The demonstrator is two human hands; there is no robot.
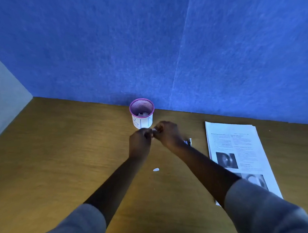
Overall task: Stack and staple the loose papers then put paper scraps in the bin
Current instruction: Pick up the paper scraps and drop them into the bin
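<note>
A small purple mesh bin with a white paper label stands at the back of the wooden desk, with white scraps inside. Just in front of it my left hand and my right hand meet, fingers pinched together on a small white paper scrap. Another white scrap lies on the desk between my forearms. A stack of printed papers lies to the right, partly under my right sleeve. A stapler shows only as a dark and white bit behind my right wrist.
The wooden desk ends at a blue felt partition at the back and a grey panel on the left.
</note>
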